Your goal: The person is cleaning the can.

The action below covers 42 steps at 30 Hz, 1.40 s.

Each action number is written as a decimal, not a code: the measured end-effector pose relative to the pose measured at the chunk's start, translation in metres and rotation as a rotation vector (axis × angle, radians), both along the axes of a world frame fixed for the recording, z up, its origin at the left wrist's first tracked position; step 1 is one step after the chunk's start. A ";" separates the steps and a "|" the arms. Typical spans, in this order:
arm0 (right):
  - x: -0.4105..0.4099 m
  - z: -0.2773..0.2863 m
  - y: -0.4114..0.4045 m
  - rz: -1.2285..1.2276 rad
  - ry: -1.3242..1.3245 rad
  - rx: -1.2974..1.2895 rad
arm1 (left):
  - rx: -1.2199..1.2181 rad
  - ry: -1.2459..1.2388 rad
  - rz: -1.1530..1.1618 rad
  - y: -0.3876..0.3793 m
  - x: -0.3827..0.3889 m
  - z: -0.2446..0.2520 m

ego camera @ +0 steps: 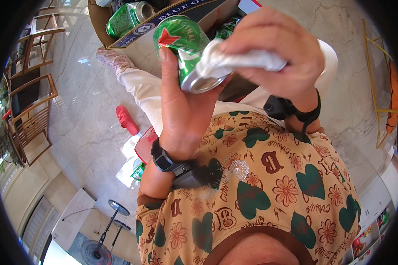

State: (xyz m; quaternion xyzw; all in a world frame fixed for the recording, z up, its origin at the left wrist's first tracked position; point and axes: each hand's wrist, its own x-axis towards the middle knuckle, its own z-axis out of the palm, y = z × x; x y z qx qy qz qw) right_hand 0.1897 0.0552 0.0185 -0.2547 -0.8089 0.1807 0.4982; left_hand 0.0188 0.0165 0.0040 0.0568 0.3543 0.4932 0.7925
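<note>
My left hand [189,112] grips a green aluminium beverage can [185,49] with a red star, tilted in front of my chest. The can's side looks creased, and its silver end rim points down towards me. In my right hand [278,49] is a bunched white cloth [242,61], pressed against the can near that rim. The right hand is slightly blurred. Parts of the can's right side are hidden behind the cloth. Beyond the hands stands a cardboard box [185,8] with a blue printed band, holding a dented green can [124,20] and another green can [227,29].
My outstretched legs in pale trousers [142,84] flank the space before the box. A red slipper [127,120] lies on the marble-look floor, near a red-edged item [146,144]. Wooden chairs [33,92] stand left, a pedestal fan [96,252] lower left, a yellow frame [368,73] right.
</note>
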 end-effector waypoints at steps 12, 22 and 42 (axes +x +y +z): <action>0.001 -0.016 0.008 -0.003 -0.053 -0.281 | 0.043 -0.089 -0.111 -0.005 -0.003 -0.002; -0.016 -0.020 0.008 -0.185 0.096 0.030 | 0.084 -0.018 -0.139 -0.005 0.004 0.002; 0.011 -0.021 0.015 -0.030 0.343 -0.277 | 0.173 0.195 -0.333 -0.004 -0.001 0.005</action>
